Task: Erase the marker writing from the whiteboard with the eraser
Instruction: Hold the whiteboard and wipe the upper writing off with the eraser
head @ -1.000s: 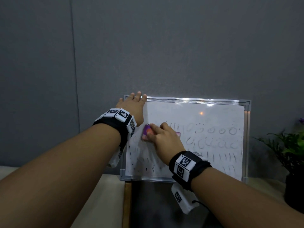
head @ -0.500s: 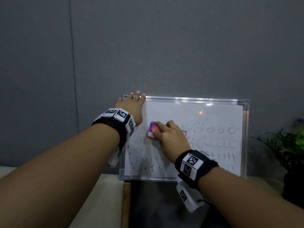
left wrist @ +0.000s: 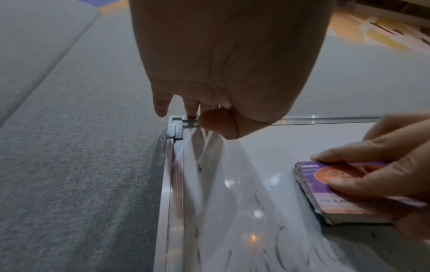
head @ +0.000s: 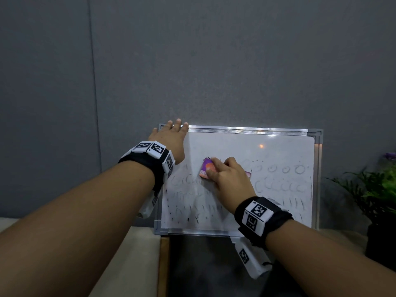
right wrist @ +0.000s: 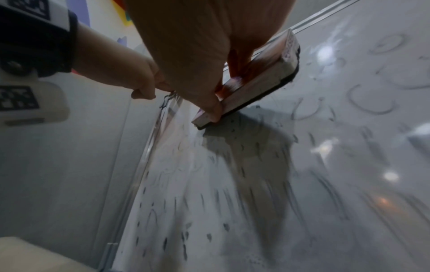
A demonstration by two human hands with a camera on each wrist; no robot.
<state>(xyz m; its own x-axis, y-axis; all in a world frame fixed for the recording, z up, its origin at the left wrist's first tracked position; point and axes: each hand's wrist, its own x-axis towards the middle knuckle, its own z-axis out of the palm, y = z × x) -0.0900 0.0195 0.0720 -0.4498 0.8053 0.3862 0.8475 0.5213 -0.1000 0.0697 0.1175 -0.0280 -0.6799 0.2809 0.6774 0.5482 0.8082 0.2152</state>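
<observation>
Since a second ago the eraser (head: 206, 169), gripped flat by the right hand (head: 230, 179), has slid rightward to mid-whiteboard (head: 278, 151); left hand (head: 171, 140) pinches the eleven o'clock corner, where slipping could topple it.

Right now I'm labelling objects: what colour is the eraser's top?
Purple with an orange circle; eraser, clearest in the left wrist view.

I count one whiteboard (head: 246, 146), one eraser (head: 206, 169), two hands on it: left hand (head: 169, 140) and right hand (head: 230, 179). Two wristbands (head: 262, 217), one on each wrist. One potted plant (head: 379, 189) at the right. Marker strokes are too many and smeared for me to count.
</observation>
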